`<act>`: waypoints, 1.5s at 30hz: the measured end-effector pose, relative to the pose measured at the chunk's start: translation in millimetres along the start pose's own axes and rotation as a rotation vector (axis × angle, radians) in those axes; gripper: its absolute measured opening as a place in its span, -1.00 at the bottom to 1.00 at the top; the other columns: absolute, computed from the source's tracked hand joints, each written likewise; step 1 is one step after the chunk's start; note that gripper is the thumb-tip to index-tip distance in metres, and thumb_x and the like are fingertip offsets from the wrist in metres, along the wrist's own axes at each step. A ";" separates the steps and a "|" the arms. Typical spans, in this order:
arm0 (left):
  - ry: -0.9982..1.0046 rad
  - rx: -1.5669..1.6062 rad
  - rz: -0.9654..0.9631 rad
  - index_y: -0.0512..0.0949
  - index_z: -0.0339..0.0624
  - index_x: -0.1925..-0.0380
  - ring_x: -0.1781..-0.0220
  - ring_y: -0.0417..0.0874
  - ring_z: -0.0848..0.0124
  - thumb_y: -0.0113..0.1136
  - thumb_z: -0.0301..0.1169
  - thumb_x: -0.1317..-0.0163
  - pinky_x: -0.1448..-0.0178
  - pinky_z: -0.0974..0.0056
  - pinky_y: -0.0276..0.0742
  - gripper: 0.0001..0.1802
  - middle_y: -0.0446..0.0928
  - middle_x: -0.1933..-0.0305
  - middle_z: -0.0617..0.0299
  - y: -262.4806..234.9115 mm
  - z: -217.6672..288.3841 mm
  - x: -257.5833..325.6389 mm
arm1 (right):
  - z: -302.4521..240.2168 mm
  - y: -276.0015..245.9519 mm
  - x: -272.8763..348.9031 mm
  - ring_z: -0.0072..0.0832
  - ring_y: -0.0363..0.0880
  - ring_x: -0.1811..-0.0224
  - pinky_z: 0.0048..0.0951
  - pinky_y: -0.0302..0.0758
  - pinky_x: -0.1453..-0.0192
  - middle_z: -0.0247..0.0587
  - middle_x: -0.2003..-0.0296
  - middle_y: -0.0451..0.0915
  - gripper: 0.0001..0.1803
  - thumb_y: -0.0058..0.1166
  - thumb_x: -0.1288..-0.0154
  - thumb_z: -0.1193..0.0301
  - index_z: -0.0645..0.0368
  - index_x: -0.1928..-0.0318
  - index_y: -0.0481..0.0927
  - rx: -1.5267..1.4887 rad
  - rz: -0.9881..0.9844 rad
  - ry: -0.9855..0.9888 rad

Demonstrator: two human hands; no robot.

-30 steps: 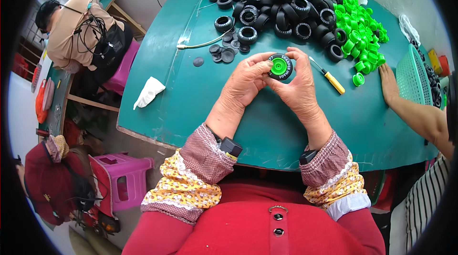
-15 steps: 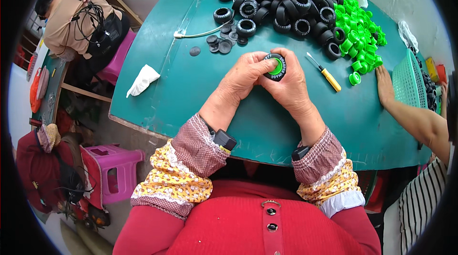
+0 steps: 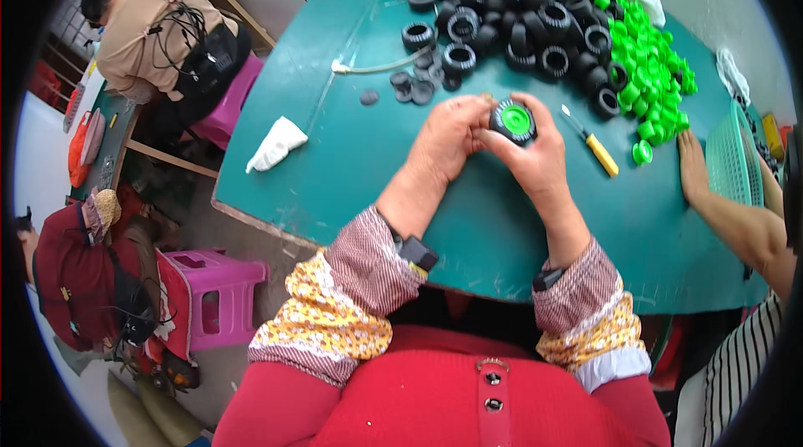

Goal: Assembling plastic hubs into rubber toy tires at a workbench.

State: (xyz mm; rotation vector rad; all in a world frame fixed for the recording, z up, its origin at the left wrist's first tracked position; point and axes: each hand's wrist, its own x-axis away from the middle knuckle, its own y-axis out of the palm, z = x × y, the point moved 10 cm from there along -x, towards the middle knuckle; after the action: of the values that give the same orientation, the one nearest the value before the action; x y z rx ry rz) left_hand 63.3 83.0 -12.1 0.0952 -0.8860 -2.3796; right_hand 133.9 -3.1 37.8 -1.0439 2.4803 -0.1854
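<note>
Both the left hand (image 3: 447,139) and the right hand (image 3: 535,158) are pinching a ribbed black toy tyre (image 3: 512,121) with a glossy green hub above the teal surface (image 3: 335,154); fingers are hiding its lower edge.

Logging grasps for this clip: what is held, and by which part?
Both hands, left hand and right hand, grip a small black toy tyre with green hub by its outer rim.

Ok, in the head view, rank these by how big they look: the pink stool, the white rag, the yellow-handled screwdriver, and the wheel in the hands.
Largest to smallest as they look:
1. pink stool
2. white rag
3. and 4. yellow-handled screwdriver and black wheel with green hub look alike overall; the screwdriver is longer but thinner, so I won't rank them.
</note>
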 end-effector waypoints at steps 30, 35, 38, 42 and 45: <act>0.190 -0.523 -0.010 0.49 -0.37 0.26 0.43 0.51 0.56 0.14 -0.44 -0.08 0.40 0.48 0.46 -0.76 0.53 0.42 0.25 16.9 29.7 9.2 | 38.6 18.8 8.5 -0.64 0.46 0.39 -0.62 0.41 0.37 -0.36 0.37 0.50 -0.68 -0.14 -0.30 0.18 0.19 0.17 0.45 -0.553 -0.229 0.484; 0.186 -0.620 -0.011 0.50 -0.37 0.29 0.48 0.49 0.57 0.09 -0.40 -0.13 0.47 0.47 0.44 -0.77 0.51 0.45 0.26 16.1 21.5 4.0 | 35.6 13.8 4.5 -0.67 0.46 0.38 -0.65 0.41 0.39 -0.37 0.40 0.51 -0.70 -0.09 -0.28 0.22 0.22 0.20 0.47 -0.466 -0.228 0.409; 0.215 -0.650 0.019 0.50 -0.35 0.30 0.53 0.48 0.57 0.07 -0.40 -0.14 0.51 0.47 0.43 -0.78 0.50 0.50 0.26 11.3 16.2 0.6 | 38.6 14.4 4.3 -0.67 0.46 0.42 -0.65 0.41 0.40 -0.35 0.42 0.52 -0.73 -0.05 -0.25 0.27 0.24 0.22 0.48 -0.404 -0.220 0.380; 0.264 -0.749 0.087 0.51 -0.35 0.34 0.63 0.45 0.55 0.06 -0.37 -0.13 0.56 0.46 0.40 -0.77 0.49 0.57 0.24 0.8 21.7 3.5 | 42.0 23.8 3.8 -0.66 0.46 0.48 -0.65 0.43 0.41 -0.32 0.44 0.52 -0.76 -0.02 -0.23 0.32 0.26 0.23 0.49 -0.331 -0.205 0.332; 0.105 -0.674 0.032 0.52 -0.25 0.32 0.48 0.48 0.59 0.04 -0.27 -0.18 0.45 0.53 0.43 -0.75 0.50 0.45 0.30 7.3 13.4 1.2 | 38.8 15.8 8.4 -0.67 0.45 0.50 -0.66 0.43 0.42 -0.32 0.45 0.51 -0.75 -0.01 -0.23 0.31 0.25 0.23 0.49 -0.472 -0.150 0.390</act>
State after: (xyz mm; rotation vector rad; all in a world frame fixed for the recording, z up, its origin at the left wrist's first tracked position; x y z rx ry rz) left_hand 62.5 85.7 2.9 -0.0613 -0.0094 -2.4853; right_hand 135.7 3.9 -4.3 -1.5089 2.8753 0.1823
